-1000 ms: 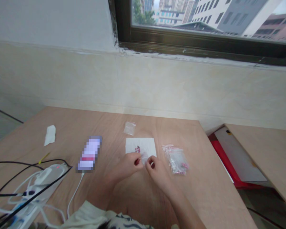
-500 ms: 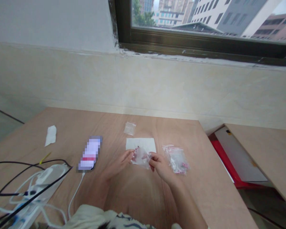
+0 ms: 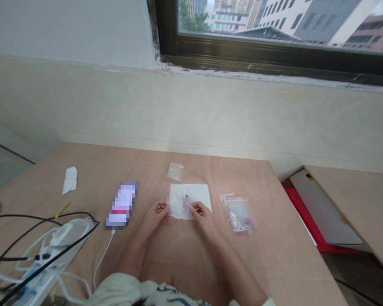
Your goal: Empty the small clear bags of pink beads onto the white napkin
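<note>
The person's left hand and right hand are low over the tabletop, close together, with a clear plastic bag between them, lying on a sheet of white paper. The left fingers seem curled in a pinch on the bag's near edge, and the right fingers seem closed on it too, though the film is too faint to be sure of the grip. Small pink bits sit just beyond the right fingertips, apparently at or in the bag. Ahead of the fingers lies a small empty-looking bag; to their right, a bundle of bags; to their left, a phone. The step in hand looks like handling the bag over the paper, and the next move would seem to call for a steady pinch from both hands.
</note>
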`<state>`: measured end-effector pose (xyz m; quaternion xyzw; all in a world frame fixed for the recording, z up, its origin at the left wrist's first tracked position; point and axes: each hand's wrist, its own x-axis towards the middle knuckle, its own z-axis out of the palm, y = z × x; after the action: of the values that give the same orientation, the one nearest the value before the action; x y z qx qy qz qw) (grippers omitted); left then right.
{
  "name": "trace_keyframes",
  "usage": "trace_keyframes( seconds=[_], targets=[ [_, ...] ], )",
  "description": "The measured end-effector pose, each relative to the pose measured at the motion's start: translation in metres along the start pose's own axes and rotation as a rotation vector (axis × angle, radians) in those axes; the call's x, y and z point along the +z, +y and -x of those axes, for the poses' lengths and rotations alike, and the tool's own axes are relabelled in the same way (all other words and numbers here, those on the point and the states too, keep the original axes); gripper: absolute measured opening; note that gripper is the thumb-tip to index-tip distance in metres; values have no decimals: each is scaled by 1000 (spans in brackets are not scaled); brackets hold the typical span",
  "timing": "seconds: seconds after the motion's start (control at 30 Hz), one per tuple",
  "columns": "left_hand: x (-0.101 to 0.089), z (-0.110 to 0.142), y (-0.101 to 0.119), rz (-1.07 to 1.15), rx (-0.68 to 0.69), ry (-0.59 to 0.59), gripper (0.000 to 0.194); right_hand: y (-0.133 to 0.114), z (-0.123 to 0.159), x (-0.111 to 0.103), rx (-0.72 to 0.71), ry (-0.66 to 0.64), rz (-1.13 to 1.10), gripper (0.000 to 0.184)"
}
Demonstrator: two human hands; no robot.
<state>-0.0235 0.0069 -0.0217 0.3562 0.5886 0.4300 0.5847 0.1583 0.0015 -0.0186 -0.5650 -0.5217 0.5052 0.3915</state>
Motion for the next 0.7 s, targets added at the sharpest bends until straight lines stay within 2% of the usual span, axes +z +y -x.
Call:
trace_keyframes(
  seconds=[0.1,0.2,0.33,0.6,0.7],
  targets=[
    [0,-2,-3,29,-27,57,32,10,-4,3,3,29,25,30],
    [0,-2,-4,60,-19,79,32,20,-8,6,-28,66,65,23],
    [-1,0,-1,78,-35,37,28,25,-11,7,-3,116,81,16],
    [-7,1,2,8,-69,-44,30,25,-14,7,40,105,79,16],
    [-6,0,4,-38,-69,-38,30,26,-15,7,45,102,74,16]
  ],
)
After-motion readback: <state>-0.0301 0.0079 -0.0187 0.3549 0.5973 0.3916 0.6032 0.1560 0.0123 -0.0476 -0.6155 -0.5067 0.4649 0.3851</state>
